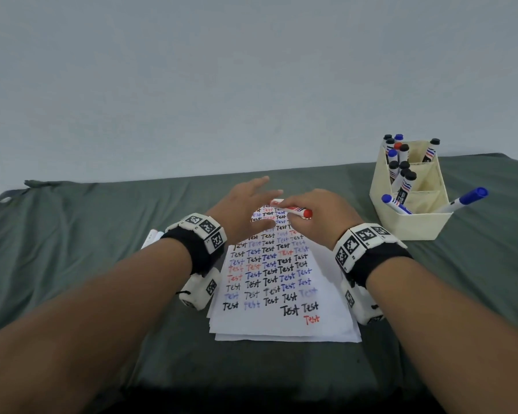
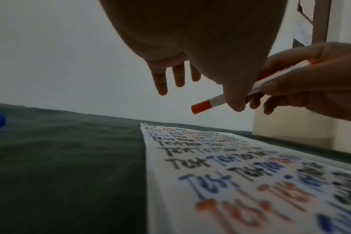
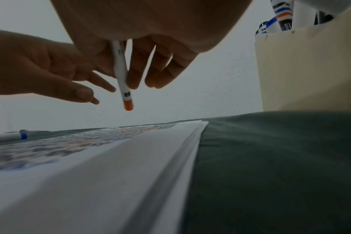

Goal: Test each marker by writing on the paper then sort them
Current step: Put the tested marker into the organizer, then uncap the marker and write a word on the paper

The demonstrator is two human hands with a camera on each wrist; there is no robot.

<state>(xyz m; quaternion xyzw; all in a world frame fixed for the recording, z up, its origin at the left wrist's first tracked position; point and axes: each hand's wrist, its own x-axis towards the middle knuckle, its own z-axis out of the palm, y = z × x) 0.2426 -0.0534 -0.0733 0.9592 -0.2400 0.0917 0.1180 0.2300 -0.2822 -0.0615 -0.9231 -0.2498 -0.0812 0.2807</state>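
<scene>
A white marker with red ends (image 1: 293, 209) hangs level over the far end of the paper (image 1: 284, 321), and my right hand (image 1: 320, 210) grips it by the barrel. Its red cap points back toward my right wrist. In the right wrist view the marker (image 3: 121, 79) runs down between my fingers, red butt end lowest. My left hand (image 1: 251, 204) hovers just left of it with fingers spread and straight, holding nothing. The left wrist view shows the left thumb in front of the marker (image 2: 206, 105); I cannot tell if they touch. The paper carries several rows of "Test" in black, blue and red.
A cream divided organizer (image 1: 410, 225) stands at the right with several capped markers; one blue-capped marker (image 1: 468, 198) leans out over its right side. Another blue-banded marker (image 3: 12, 136) lies left of the paper, mostly behind my left wrist. A green cloth (image 1: 72, 264) covers the table.
</scene>
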